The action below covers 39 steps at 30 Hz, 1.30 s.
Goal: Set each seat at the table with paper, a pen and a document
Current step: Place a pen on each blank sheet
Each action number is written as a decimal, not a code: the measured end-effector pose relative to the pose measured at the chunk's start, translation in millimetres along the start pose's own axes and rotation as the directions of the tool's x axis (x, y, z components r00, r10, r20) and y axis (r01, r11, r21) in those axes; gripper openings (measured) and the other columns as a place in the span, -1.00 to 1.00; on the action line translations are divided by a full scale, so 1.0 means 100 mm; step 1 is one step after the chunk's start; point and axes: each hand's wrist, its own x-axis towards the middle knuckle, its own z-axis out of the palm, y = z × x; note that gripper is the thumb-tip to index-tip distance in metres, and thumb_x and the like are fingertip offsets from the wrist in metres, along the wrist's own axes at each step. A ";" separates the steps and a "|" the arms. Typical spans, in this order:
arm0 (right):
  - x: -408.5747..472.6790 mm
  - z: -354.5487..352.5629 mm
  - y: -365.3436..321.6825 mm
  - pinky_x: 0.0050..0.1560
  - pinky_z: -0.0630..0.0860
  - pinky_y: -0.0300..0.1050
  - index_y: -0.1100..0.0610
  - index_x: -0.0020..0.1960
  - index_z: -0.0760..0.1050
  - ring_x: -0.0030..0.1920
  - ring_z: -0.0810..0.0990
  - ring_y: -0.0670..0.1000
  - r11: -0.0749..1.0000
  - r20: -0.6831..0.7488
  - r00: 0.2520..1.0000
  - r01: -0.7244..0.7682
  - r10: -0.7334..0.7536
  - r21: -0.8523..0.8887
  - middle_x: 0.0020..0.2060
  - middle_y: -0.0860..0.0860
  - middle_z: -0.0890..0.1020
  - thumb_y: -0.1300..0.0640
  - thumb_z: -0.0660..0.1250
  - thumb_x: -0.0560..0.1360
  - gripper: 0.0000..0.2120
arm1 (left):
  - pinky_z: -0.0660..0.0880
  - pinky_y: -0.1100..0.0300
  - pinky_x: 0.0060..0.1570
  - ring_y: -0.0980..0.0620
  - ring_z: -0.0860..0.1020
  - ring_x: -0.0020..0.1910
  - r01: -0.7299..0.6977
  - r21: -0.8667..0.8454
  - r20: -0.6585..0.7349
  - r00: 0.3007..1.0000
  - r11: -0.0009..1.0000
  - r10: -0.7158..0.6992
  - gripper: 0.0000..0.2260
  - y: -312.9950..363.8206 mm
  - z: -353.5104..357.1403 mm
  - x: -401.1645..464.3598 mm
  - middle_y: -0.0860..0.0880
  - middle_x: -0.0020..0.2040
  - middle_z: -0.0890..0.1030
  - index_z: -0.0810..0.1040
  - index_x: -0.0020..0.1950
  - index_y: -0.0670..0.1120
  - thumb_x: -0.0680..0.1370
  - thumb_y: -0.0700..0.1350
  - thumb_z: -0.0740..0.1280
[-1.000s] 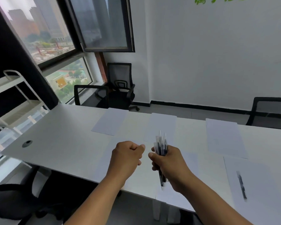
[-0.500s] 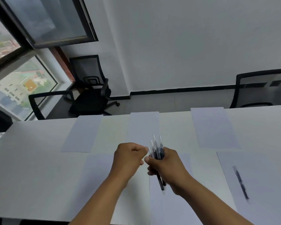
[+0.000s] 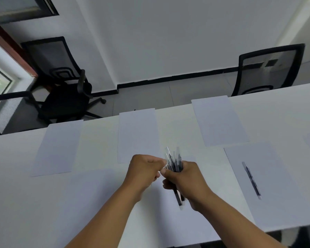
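Pens [image 3: 174, 162] bunched in right hand [image 3: 184, 178] point upward, away.

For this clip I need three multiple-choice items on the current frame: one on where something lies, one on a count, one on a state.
1. Where does the lone pen lie?
A. on the near right sheet
B. on the floor
C. on a chair seat

2. How many sheets lie in the far row?
A. one
B. three
C. six

3. What is the right hand doing?
A. resting flat on the table
B. gripping a bundle of pens
C. holding a chair

Answers:
1 A: the pen rests on the near right sheet.
2 B: the far left sheet, far middle sheet and far right sheet line the far edge.
3 B: its fingers curl round the pen bundle, with the left hand pinching at its tips.
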 end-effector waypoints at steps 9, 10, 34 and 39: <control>0.10 0.12 0.27 0.11 0.66 0.40 0.28 -0.11 0.67 -0.29 0.64 0.12 0.992 -0.036 0.994 -0.097 0.100 0.077 -0.33 0.11 0.52 0.09 0.46 0.63 -0.74 | 0.62 0.17 -0.20 0.05 0.60 -0.35 0.097 0.025 0.013 0.995 0.995 -0.097 -0.91 -0.22 0.00 0.23 0.00 -0.23 0.74 0.81 -0.12 -0.06 0.54 -0.12 0.52; 0.12 0.13 0.30 0.10 0.66 0.42 0.34 -0.07 0.63 -0.29 0.65 0.11 0.992 -0.048 0.993 -0.106 0.110 0.072 -0.32 0.11 0.52 0.08 0.46 0.63 -0.71 | 0.61 0.16 -0.20 0.06 0.62 -0.36 0.102 0.029 0.013 0.995 0.994 -0.102 -0.92 -0.23 0.00 0.26 0.00 -0.22 0.75 0.81 -0.11 -0.07 0.55 -0.12 0.51; 0.39 -0.31 0.91 0.09 0.70 0.35 0.25 -0.12 0.53 -0.32 0.68 0.12 0.953 -0.218 0.931 -0.263 0.292 0.152 -0.40 0.07 0.56 0.11 0.49 0.60 -0.74 | 0.73 -0.05 0.07 -0.03 0.78 -0.20 0.184 0.327 -0.025 0.982 0.927 -0.186 -0.85 -0.96 0.52 0.97 0.04 -0.37 0.74 0.71 -0.15 -0.07 0.58 -0.03 0.51; 0.42 -0.37 0.96 0.10 0.70 0.38 0.24 -0.14 0.51 -0.32 0.68 0.13 0.951 -0.211 0.931 -0.268 0.297 0.153 -0.42 0.05 0.56 0.11 0.49 0.60 -0.74 | 0.74 -0.08 0.05 -0.04 0.78 -0.23 0.201 0.355 -0.048 0.979 0.913 -0.197 -0.82 -1.03 0.60 1.03 0.02 -0.38 0.73 0.69 -0.20 -0.09 0.56 -0.05 0.52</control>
